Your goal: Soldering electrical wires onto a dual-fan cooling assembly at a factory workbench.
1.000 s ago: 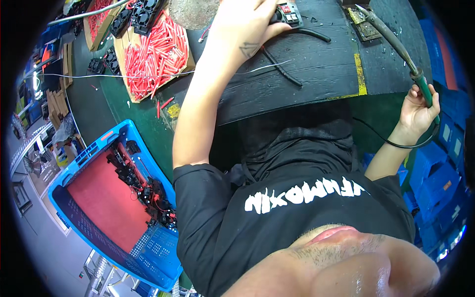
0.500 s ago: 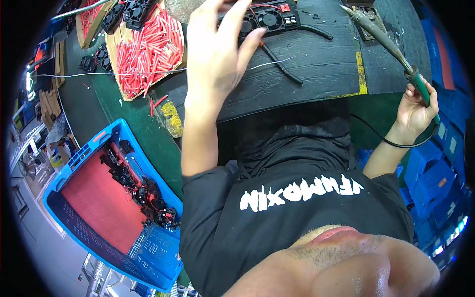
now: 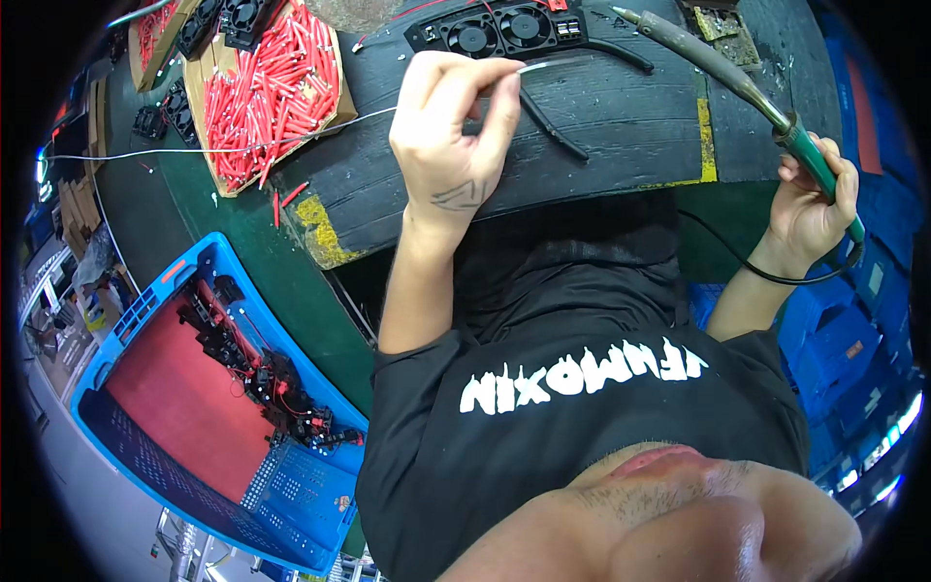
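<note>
My left hand (image 3: 448, 145) is closed in a pinch on a thin silvery solder wire (image 3: 364, 118), whose short end points right past my fingertips. The wire trails off to the left across the bench. Just beyond this hand lies a black twin-fan unit (image 3: 499, 36) with a red wire and a small red part at its upper edge. Two dark cable pieces extend from it, one rightward (image 3: 621, 53) and one toward me (image 3: 555, 126). My right hand (image 3: 813, 209) grips the green handle of a soldering iron (image 3: 718, 76). Its tip points up and left, right of the fan unit.
Left of the bench, a cardboard tray (image 3: 346, 100) holds many red tubular pieces, with black fans (image 3: 242, 21) at its far end. A blue crate (image 3: 92, 388) with black wired parts stands lower left. A small metal holder (image 3: 727, 39) sits at the far right.
My left hand has come off the fan unit, moved toward me and slightly right, and now pinches the solder wire. The iron's tip has shifted left.
</note>
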Action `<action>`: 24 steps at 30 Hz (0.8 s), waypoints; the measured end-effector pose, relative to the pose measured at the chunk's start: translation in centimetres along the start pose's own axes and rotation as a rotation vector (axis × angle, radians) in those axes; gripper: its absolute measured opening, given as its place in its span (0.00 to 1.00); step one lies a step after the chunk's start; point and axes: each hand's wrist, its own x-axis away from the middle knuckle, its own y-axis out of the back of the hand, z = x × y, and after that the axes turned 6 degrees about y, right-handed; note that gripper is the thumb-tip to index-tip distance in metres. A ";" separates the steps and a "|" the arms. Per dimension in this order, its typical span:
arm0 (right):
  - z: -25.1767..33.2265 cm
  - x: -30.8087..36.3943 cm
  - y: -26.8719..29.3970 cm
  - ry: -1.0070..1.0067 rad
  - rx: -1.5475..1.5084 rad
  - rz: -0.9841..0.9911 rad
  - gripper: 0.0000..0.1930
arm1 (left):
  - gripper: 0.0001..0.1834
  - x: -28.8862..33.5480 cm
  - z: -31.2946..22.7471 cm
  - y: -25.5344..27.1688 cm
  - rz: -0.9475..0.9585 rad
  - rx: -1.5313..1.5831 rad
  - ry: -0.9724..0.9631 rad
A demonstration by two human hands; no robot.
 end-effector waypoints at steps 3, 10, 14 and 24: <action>-0.2 0.2 0.3 -0.002 -0.012 0.016 0.17 | 0.05 -0.3 0.3 -0.7 -0.096 -0.023 -0.036; -0.6 0.8 -0.3 -0.077 0.098 -0.016 0.15 | 0.05 -0.1 0.8 -1.3 -0.117 -0.063 0.013; -1.0 0.6 -0.7 -0.077 0.083 0.000 0.14 | 0.05 -0.2 1.2 -1.6 -0.158 -0.032 -0.001; -1.8 0.6 -0.7 -0.075 0.042 0.007 0.16 | 0.05 0.2 1.6 -1.7 -0.144 -0.052 0.018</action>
